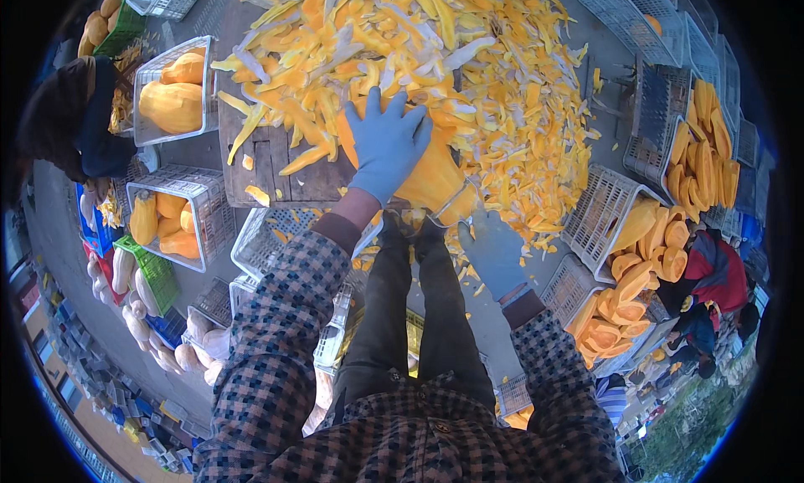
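A: How does each grip stand?

B: The left grip [389, 144], a hand in a blue-grey glove, lies palm down with its fingers spread wide over an orange squash [431, 182]. The right grip [494, 253], gloved alike, is at the squash's lower right end; whether its fingers close on anything cannot be told. A narrow pale strip [456, 202], of unclear nature, crosses the squash near that hand.

A: What is the squash's form and position?

B: Elongated, smooth and bare-fleshed, it lies at the near edge of the worktop [272, 161].

A: And the surface?

B: Dark, weathered wooden boards, largely buried under peelings [402, 39]: thin, curling ribbons in orange, yellow and pale grey. More are strewn thickly to the right.

A: What surrounds it?

B: At left, a white lattice crate [222, 202] of moulded plastic contains rounded orange squashes; a green crate [170, 269] contains pale, smooth-skinned ones. At right, halved squashes [632, 290], hollowed like boats, are heaped beside a grey-white crate [593, 219]. A person in dark clothing [105, 106] occupies the left margin.
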Motion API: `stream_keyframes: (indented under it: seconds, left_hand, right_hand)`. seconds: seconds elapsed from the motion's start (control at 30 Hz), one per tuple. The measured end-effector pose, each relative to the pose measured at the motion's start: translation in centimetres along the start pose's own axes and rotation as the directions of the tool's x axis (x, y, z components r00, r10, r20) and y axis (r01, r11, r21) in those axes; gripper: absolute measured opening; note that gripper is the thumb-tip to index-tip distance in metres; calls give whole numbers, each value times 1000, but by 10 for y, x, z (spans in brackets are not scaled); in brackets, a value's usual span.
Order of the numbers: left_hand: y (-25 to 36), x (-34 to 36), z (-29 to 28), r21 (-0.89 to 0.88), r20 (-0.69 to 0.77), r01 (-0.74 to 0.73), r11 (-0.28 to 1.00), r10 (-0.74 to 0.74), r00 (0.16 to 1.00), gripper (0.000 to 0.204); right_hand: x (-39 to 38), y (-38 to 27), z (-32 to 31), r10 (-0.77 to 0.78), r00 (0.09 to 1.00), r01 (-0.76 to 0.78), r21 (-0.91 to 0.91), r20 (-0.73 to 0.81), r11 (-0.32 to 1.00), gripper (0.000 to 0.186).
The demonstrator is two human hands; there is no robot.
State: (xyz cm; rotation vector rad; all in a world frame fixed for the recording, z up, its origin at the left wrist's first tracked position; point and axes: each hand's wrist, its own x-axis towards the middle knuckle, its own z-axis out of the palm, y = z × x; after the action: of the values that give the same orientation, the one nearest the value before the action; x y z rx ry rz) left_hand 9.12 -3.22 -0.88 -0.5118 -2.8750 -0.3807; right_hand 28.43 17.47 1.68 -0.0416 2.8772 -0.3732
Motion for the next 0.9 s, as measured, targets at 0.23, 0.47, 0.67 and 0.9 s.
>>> stream_keyframes:
  seconds: [0.23,0.47,0.67,0.9]
  left_hand:
    - [-10,-3,6,-58,19,45,997,-44,999,21]
    - [-15,4,5,-72,32,37,997,-34,999,21]
    - [-3,-4,-2,-62,73,27,998,-23,997,21]
    - [-15,4,-2,-114,142,165,980,-149,979,26]
  right_hand:
    - [-34,26,0,218,945,-208,-66,244,976,31]
    - [-48,22,19,65,993,-70,51,95,996,25]
    - [-56,57,89,46,997,-46,3,-54,999,23]
    - [-93,96,38,446,870,-472,96,209,876,30]
